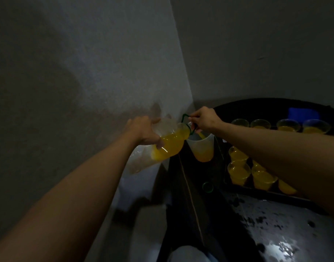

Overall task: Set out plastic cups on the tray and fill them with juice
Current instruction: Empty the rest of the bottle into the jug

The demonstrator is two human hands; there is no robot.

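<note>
The scene is dimly lit and grainy. Glare is seen on the counter (281, 248); edges are distorted.

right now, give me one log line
left hand grips bottle tilted | right hand holds green handle | juice pouring into pitcher

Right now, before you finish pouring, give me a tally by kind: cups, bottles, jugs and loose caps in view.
Cups: 10 with juice in view, some only partly; others may be hidden
Bottle: 1
Jug: 1
Green cap: 1
Total: 13
</note>
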